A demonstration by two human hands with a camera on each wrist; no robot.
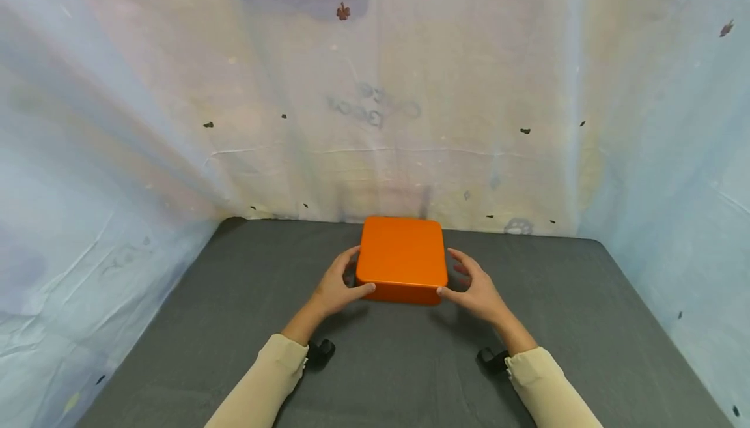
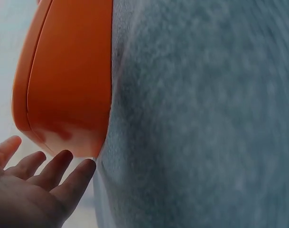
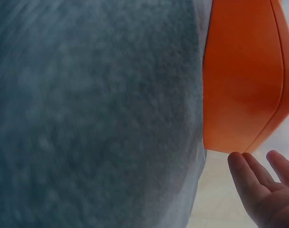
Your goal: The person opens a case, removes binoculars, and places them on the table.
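An orange box [image 1: 402,252] with rounded corners and a lid seam along its side sits on the dark grey surface. On its left is my left hand [image 1: 338,288], thumb at the front left corner and spread fingers beside the left wall. My right hand [image 1: 478,290] is at the right side, its thumb by the front right corner and its fingers a little away from the wall. In the left wrist view the fingertips [image 2: 64,156] are close to the box; whether they touch it I cannot tell. Slightly bent fingers [image 3: 244,166] show near the box in the right wrist view.
The grey cloth-covered surface [image 1: 398,363] reaches back to a pale patterned curtain [image 1: 410,89]. More hanging fabric [image 1: 88,219] borders the left, and likewise the right. Black wrist straps [image 1: 319,354] show at both cuffs.
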